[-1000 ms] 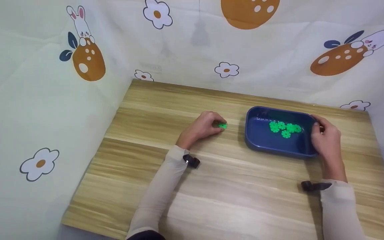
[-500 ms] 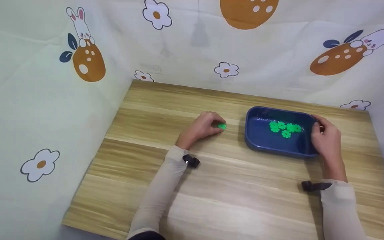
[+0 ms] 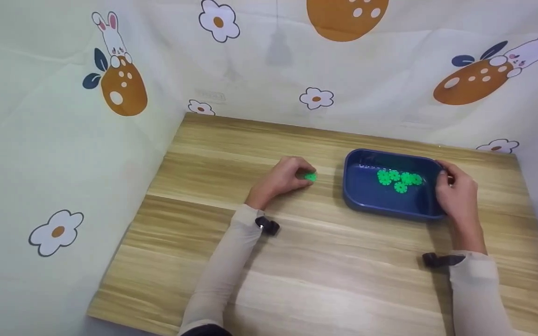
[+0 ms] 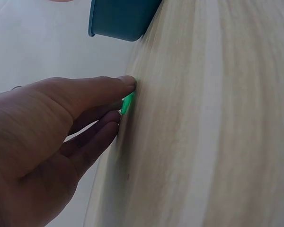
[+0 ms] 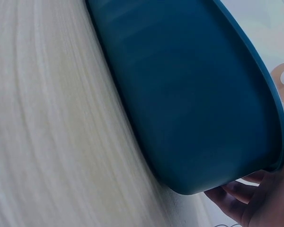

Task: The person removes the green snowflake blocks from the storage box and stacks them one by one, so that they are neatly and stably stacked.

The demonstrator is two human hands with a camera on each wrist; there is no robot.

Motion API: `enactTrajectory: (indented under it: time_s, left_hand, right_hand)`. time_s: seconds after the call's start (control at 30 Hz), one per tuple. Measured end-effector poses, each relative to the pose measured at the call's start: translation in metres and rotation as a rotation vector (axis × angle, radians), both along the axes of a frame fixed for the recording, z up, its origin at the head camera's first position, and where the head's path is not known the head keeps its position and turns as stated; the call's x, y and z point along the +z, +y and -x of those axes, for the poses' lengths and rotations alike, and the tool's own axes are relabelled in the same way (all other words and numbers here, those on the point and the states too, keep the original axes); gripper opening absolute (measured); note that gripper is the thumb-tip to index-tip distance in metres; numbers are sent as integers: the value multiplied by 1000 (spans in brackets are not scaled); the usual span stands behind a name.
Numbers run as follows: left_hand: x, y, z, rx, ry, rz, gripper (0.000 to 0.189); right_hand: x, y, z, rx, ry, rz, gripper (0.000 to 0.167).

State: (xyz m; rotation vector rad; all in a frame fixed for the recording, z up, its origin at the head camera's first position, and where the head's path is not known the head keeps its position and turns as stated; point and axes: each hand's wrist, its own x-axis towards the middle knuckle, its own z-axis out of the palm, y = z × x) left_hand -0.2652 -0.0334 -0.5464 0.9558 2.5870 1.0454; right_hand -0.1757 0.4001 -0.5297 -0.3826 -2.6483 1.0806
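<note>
My left hand (image 3: 287, 175) is low over the wooden table, left of a blue bin (image 3: 392, 210). Between its thumb and fingertips it pinches a small bright green notched plastic disc (image 3: 311, 177). In the left wrist view, that green disc (image 4: 127, 102) shows edge-on between the thumb and fingers, close against the tabletop, partly hidden by them. My right hand (image 3: 458, 191) grips the right end of the bin, thumb at the rim and fingers along the outside. Its fingers (image 5: 229, 201) show at the end wall in the right wrist view. Several green discs (image 3: 400, 187) lie inside the bin.
The wooden table (image 3: 297, 261) meets a printed cloth (image 3: 259, 60) along its back and left sides. Another stretch of cloth borders it at the right. A black wrist camera (image 3: 268, 226) sits on the left sleeve, with another (image 3: 437, 260) on the right.
</note>
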Motion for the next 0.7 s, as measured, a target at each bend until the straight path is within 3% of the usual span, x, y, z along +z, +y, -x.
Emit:
enactTrajectory:
  time_s: [0.37, 0.7]
  left_hand:
    - [6, 7, -1, 2, 13, -48, 42]
    - [26, 31, -8, -96, 50, -196, 38]
  right_hand:
    - [2, -3, -1, -8, 13, -11, 45]
    - [1, -2, 0, -24, 1, 19, 45]
